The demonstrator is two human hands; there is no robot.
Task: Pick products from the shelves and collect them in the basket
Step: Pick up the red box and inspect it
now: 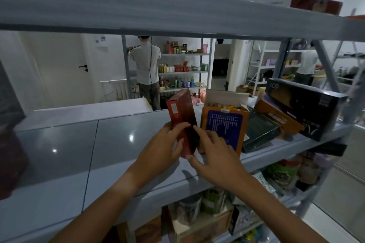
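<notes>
Single head-worn wide-angle view, facing forward and slightly down, close to grey shelf [118,144]; no second view.

tall box [180,116] on shelf [118,144], left of open carton [224,122]

White door [59,69], person in white jacket [147,65] — back turned, far shelving [183,71]

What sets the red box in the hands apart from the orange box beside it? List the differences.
The red box is narrow and closed; the orange box is wider, with its top flaps open. The red box is gripped by the left hand and touched by the right hand, tilted; the orange box stands untouched on the shelf. Both are upright cardboard cartons.
</notes>
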